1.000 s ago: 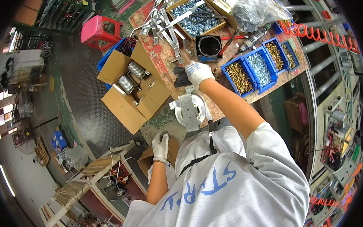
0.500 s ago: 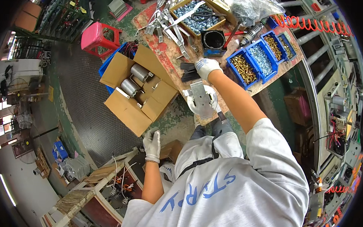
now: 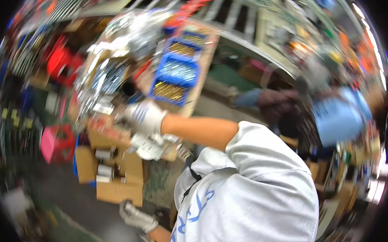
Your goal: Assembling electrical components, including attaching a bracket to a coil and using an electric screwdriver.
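My right hand (image 3: 146,117), in a white glove, is over the worktable beside a pale round piece with a metal plate (image 3: 147,147). Blur smears its fingers, so any object in them is hidden from me. Low in the view, my gloved left hand (image 3: 137,216) hangs beside an opened cardboard box (image 3: 119,192). Its fingers are loosely curved and nothing shows in them. Ribbed metal cylinders (image 3: 105,170) lie inside the box. Beyond my right hand stand blue bins holding brass-coloured screws (image 3: 169,91) and silver-coloured fasteners (image 3: 177,71).
Bent metal strips and a box of fasteners (image 3: 110,76) crowd the table's far left, beside a clear plastic bag (image 3: 141,33). Red stools (image 3: 57,142) stand to the left. A person in a light blue shirt (image 3: 341,116) is at the right. A red coiled hose (image 3: 195,9) hangs behind.
My view has swung to the right, shifting the table and bins leftward and turning them in the picture. The person in blue has come into view. My right hand remains over the table.
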### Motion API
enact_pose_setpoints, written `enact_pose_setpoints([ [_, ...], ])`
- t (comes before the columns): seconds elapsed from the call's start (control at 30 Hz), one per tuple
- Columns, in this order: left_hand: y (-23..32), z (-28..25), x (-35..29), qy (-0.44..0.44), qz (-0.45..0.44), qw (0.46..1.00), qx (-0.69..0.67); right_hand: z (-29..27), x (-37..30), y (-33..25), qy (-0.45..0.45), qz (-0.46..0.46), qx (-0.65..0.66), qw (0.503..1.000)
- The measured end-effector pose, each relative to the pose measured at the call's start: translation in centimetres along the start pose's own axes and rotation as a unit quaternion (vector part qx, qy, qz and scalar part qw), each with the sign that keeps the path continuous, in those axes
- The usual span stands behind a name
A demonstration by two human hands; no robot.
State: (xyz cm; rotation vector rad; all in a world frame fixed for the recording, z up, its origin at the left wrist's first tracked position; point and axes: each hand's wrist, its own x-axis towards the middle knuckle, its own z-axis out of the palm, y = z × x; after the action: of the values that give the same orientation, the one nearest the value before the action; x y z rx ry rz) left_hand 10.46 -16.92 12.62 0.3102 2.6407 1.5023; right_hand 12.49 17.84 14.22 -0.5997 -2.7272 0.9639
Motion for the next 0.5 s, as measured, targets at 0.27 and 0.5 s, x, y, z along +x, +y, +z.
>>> enact_pose_setpoints([
  [0.27, 14.6, 11.1, -5.7, -0.497, 0.195, 0.757, -0.377, -7.1, -25.0, -4.9, 0.051, 0.099, 0.221, 0.969],
  [0.5, 20.3, 17.8, -19.7, -0.676, 0.069, 0.685, -0.264, -8.7, -42.0, -1.3, 0.355, 0.177, 0.292, 0.871],
])
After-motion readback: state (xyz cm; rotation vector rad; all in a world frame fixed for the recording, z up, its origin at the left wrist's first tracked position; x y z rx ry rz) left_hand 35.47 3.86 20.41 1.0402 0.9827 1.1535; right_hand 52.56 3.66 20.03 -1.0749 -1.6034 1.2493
